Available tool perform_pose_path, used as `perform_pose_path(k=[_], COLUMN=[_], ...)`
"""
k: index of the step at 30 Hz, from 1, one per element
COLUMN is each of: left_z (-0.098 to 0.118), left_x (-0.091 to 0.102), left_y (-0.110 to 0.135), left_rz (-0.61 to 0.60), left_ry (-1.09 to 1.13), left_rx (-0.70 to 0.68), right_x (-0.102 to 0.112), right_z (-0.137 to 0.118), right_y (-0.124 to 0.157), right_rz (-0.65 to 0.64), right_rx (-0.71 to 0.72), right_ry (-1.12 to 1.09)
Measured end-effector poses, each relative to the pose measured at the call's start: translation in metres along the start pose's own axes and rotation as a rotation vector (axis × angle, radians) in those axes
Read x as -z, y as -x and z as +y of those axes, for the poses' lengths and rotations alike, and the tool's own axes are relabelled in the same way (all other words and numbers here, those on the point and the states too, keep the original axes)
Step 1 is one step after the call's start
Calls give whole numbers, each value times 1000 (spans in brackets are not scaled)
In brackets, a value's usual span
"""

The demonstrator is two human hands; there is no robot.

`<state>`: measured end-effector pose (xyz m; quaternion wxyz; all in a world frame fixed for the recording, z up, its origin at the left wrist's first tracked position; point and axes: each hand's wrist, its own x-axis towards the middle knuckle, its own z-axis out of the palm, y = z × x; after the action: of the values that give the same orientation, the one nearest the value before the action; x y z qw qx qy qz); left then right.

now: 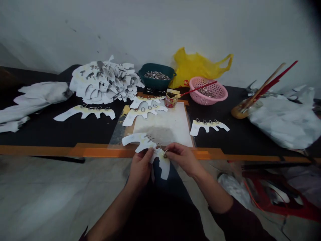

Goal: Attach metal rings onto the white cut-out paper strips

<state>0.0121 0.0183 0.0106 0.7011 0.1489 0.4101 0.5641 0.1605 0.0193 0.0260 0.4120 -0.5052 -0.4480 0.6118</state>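
Over the table's front edge, a white scalloped piece (141,140) with several metal rings is pinched in my left hand (140,169), thumb on top. The fingers of my right hand (182,158) close on a metal ring (165,153) at the right part of this piece. Behind my hands lies a pale work board (173,124), with two similar ringed pieces on its left side, the nearer one being a white strip (136,114). A small glue pot (171,99) with a red-handled brush (198,88) across it stands at the board's back.
A heap of white pieces (105,87) fills the back left. Farther right are a green basin (156,82) of metal rings, a yellow bag (195,67) and a pink basket (208,95). Single ringed pieces (96,113) lie either side. A jar with brushes (240,110) adjoins a white plastic bag (286,120).
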Motion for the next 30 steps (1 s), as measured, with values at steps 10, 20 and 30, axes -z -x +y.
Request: perform_pose_path(k=[10,20,30], left_z=[-18,-15,-16], left_x=[6,5,4], left_y=[11,13,13], left_rz=[-82,-67,-42], left_ry=[-161,-92,-150], left_rx=[48,87,66], right_x=[-12,-15,-16], right_z=[7,10,12], right_y=[12,16,18], right_rz=[77,126,97], right_rx=[104,115,109], right_ry=[107,94,161])
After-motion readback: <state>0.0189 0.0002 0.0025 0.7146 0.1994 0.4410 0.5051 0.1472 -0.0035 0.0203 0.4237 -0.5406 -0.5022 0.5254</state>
